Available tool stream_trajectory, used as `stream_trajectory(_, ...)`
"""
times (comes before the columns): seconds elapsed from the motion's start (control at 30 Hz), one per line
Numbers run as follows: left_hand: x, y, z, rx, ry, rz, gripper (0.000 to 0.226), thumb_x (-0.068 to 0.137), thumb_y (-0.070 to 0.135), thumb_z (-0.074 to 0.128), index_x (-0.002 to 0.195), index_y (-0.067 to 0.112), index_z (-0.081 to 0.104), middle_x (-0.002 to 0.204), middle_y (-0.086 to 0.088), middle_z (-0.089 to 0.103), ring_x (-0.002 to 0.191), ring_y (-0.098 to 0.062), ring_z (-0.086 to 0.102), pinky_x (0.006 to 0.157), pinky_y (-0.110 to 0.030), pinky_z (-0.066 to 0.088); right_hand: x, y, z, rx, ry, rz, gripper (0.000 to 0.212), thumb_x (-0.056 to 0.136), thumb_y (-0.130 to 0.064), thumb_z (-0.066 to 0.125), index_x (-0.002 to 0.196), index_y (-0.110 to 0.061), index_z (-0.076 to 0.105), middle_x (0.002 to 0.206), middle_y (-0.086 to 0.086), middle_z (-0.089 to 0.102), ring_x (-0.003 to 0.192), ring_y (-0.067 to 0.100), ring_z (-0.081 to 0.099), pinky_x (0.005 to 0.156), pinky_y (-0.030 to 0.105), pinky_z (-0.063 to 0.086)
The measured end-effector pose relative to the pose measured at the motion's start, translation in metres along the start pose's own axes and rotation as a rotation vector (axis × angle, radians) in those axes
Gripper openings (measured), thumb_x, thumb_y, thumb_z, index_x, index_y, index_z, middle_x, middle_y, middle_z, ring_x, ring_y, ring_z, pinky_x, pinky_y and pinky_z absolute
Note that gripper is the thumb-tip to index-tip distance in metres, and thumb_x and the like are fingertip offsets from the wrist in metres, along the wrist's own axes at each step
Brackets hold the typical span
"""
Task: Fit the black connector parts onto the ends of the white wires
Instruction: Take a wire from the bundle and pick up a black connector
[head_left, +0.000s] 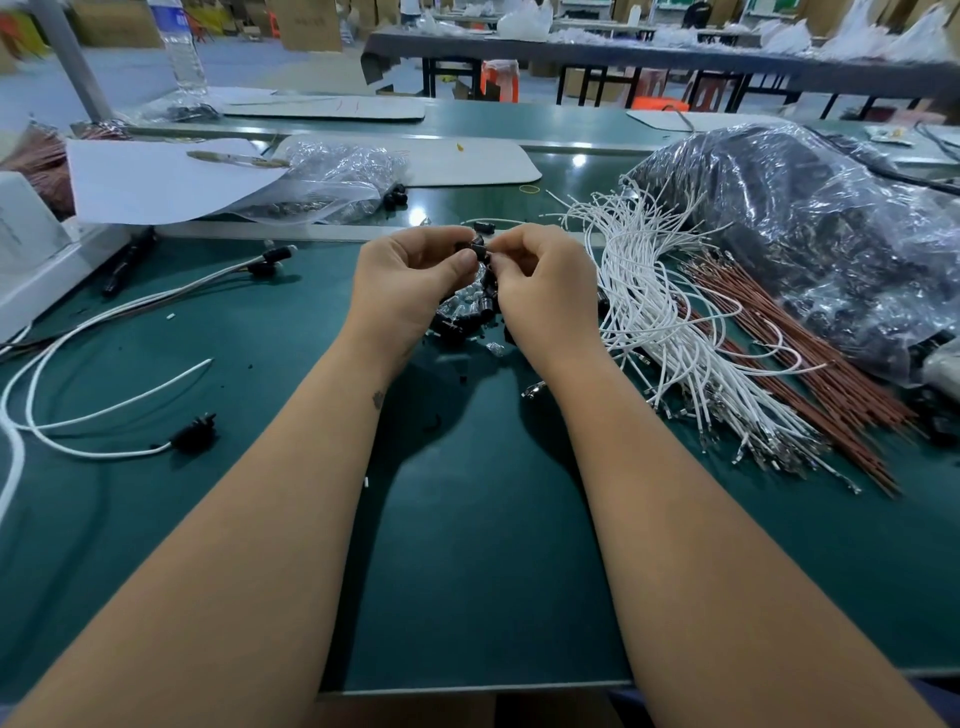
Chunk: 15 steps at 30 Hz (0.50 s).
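Together above the green counter (467, 571): left hand (410, 280) and right hand (540, 280), fingers curled, pinching one small black connector part (477, 248) between them. Just beneath, a heap of black connector parts (467, 309). Right of the hands, a bundle of white wires (654, 312), then brown wires (810, 364). Far right, a clear plastic bag (810, 234). Near left, a finished white wire with connector (195, 434).

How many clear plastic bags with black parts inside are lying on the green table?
2. A small bag lies at the far left-centre, partly under a white sheet. A large bag lies at the right, behind the white wires. More may be hidden.
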<state>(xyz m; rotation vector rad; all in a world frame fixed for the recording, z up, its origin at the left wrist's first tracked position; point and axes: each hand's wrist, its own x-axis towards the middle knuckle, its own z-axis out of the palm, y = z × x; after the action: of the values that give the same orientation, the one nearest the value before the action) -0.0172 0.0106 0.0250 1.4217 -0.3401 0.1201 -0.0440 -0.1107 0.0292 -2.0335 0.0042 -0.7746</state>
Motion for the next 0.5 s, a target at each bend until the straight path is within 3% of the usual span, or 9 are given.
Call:
stream_trajectory(0.17,0.0015,-0.0001,-0.0005,-0.032,0.02,-0.038,0.017,0.082,-0.007,0.068,0.096,0.004,0.065,0.081,-0.009,0.068,0.069,-0.012,0.068,0.074,-0.022,0.056,0.0024,0.0015,-0.001,0.003,0.02,0.04,0.005,0.089,-0.009,0.063,0.088,-0.014,0.062,0.077,-0.007,0.059,0.075,0.01,0.057,0.073,0.02,0.046)
stream_trajectory(0.5,0.001,-0.0009,-0.0024,0.007,-0.019,0.001,0.016,0.081,-0.007,0.069,0.088,0.007,0.067,0.076,-0.006,0.069,0.067,-0.011,0.067,0.072,-0.021,0.055,0.0022,0.0046,-0.0002,-0.071,-0.087,0.005,0.013,0.097,-0.012,0.052,0.086,-0.01,0.058,0.076,-0.004,0.052,0.075,0.015,0.047,0.063,0.025,0.029)
